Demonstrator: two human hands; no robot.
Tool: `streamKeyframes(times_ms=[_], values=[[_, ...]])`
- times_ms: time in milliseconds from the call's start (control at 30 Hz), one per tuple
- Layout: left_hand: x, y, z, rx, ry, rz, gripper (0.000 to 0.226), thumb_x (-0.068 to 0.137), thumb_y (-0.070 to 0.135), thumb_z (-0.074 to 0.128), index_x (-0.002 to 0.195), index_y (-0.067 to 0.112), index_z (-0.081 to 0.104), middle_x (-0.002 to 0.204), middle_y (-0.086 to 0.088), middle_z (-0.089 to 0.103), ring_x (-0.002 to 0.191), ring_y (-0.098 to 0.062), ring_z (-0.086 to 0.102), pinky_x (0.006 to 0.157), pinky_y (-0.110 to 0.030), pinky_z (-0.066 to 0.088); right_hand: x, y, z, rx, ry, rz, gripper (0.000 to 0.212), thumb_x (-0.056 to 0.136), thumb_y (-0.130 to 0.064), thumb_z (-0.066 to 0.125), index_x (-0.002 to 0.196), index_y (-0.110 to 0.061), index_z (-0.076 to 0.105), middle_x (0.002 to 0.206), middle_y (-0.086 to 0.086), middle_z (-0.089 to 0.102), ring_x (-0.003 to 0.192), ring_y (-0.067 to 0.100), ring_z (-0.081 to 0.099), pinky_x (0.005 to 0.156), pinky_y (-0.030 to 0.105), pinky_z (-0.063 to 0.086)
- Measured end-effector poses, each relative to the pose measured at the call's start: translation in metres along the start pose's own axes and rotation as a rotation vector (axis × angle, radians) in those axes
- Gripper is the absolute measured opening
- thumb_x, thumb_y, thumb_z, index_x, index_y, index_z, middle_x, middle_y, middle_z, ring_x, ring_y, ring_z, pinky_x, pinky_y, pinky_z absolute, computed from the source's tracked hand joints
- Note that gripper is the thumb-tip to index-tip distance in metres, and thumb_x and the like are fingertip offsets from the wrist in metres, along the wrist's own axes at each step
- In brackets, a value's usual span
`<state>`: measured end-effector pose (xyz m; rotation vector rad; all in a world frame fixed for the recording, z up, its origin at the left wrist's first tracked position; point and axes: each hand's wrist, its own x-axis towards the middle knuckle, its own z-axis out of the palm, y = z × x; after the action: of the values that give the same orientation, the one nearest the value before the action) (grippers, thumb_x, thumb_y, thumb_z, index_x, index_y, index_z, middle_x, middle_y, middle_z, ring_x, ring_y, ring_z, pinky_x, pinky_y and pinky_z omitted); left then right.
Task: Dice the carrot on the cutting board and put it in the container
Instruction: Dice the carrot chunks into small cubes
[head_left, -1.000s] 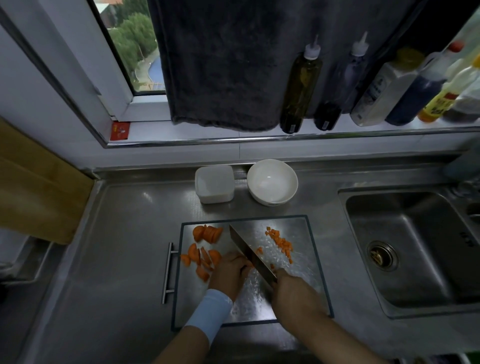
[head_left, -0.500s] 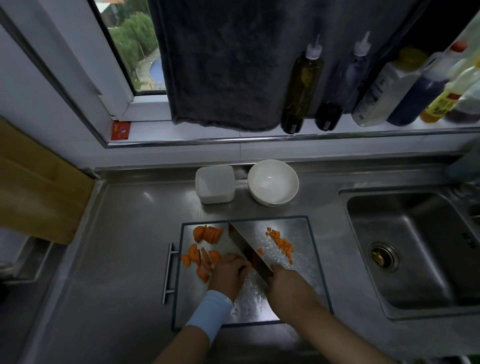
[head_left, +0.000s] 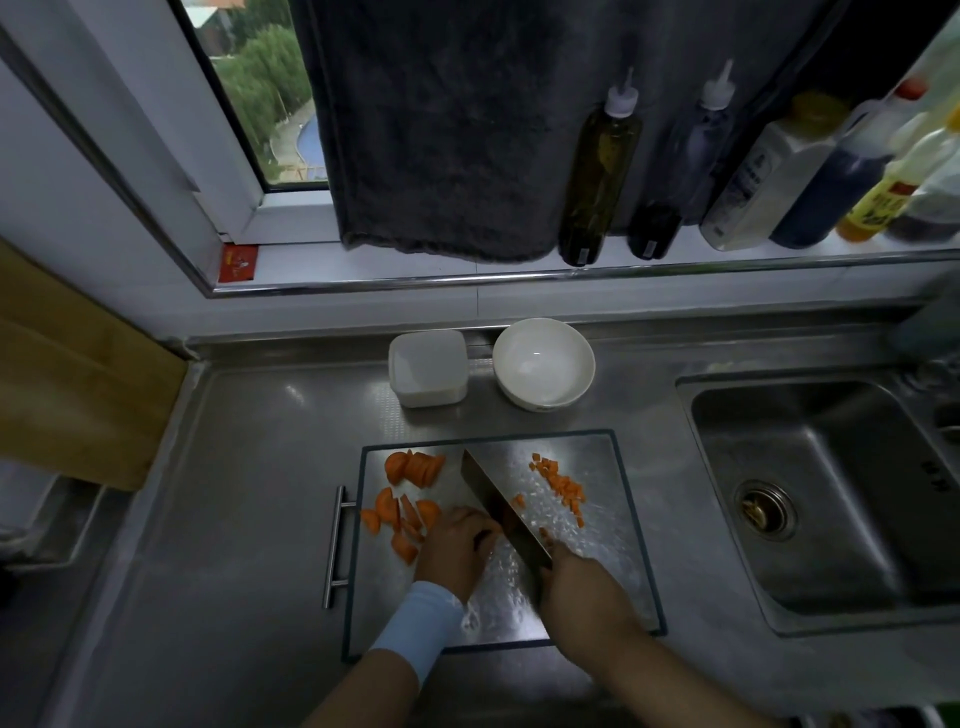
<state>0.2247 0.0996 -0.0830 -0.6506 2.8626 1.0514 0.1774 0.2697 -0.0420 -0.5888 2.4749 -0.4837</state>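
Right grip (head_left: 582, 590) clasps cleaver (head_left: 496, 499); carrot slices (head_left: 402, 512) left

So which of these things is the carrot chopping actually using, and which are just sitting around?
In use: cutting board, carrot slices, diced carrot, knife gripped by the right hand, left hand beside the blade, square container.
Just lying about: white bowl, sink, bottles on the sill, dark towel, wooden board.

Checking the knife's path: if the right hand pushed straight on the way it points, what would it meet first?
Probably the white container beyond the cutting board: the right hand aims the knife toward the back left, passing just clear of the carrot slices. Depth is unclear.
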Motion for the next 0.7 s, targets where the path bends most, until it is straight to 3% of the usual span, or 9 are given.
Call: streamKeyframes(times_ms=[167, 267, 333, 467, 633, 700], values=[[-0.002, 0.004, 0.001, 0.044, 0.004, -0.014, 0.017, 0.093, 0.032, 0.055, 0.102, 0.028, 0.069, 0.107, 0.01, 0.061, 0.1, -0.006, 0.051, 0.082, -0.005, 0.025, 0.022, -0.017, -0.011, 0.019, 0.001, -0.045, 0.015, 0.1, -0.023, 0.045, 0.102, -0.017, 0.059, 0.097, 0.005, 0.068, 0.085, 0.021, 0.064, 0.065, 0.024, 0.037], [-0.002, 0.01, 0.0, 0.066, 0.002, -0.039, 0.016, 0.093, 0.034, 0.054, 0.102, 0.03, 0.068, 0.103, 0.012, 0.058, 0.098, -0.004, 0.048, 0.082, -0.009, 0.027, 0.024, -0.008, -0.02, 0.015, 0.007, -0.05, 0.02, 0.102, -0.028, 0.042, 0.101, -0.018, 0.059, 0.097, 0.005, 0.069, 0.074, 0.016, 0.056, 0.064, 0.025, 0.035], [0.002, 0.016, -0.001, 0.044, 0.008, -0.079, 0.014, 0.092, 0.03, 0.055, 0.096, 0.028, 0.067, 0.099, 0.01, 0.06, 0.092, -0.004, 0.049, 0.079, -0.011, 0.03, 0.022, 0.003, -0.028, -0.001, 0.03, -0.026, 0.023, 0.103, -0.029, 0.04, 0.106, -0.018, 0.06, 0.099, 0.005, 0.069, 0.073, 0.014, 0.053, 0.064, 0.025, 0.037], [0.017, 0.037, -0.001, 0.015, -0.002, -0.163, 0.011, 0.088, 0.028, 0.057, 0.089, 0.027, 0.068, 0.088, 0.01, 0.065, 0.084, -0.007, 0.057, 0.071, -0.014, 0.038, 0.022, 0.02, -0.039, 0.062, 0.057, 0.013, 0.025, 0.103, -0.03, 0.043, 0.112, -0.016, 0.062, 0.103, 0.005, 0.07, 0.088, 0.018, 0.065, 0.069, 0.022, 0.044], [0.028, 0.051, -0.008, -0.022, -0.08, -0.184, 0.012, 0.09, 0.031, 0.055, 0.096, 0.028, 0.064, 0.092, 0.007, 0.067, 0.086, -0.012, 0.062, 0.079, -0.022, 0.047, 0.02, 0.02, -0.046, 0.067, 0.091, -0.005, 0.024, 0.102, -0.031, 0.043, 0.109, -0.017, 0.061, 0.1, 0.005, 0.07, 0.084, 0.019, 0.065, 0.069, 0.026, 0.048], [0.027, 0.045, -0.021, 0.023, -0.045, -0.213, 0.015, 0.094, 0.025, 0.048, 0.092, 0.025, 0.063, 0.087, 0.008, 0.062, 0.082, -0.011, 0.06, 0.074, -0.023, 0.048, 0.017, 0.017, -0.044, 0.069, 0.093, -0.029, 0.023, 0.102, -0.031, 0.043, 0.111, -0.017, 0.059, 0.101, 0.006, 0.069, 0.079, 0.017, 0.061, 0.067, 0.025, 0.047]])
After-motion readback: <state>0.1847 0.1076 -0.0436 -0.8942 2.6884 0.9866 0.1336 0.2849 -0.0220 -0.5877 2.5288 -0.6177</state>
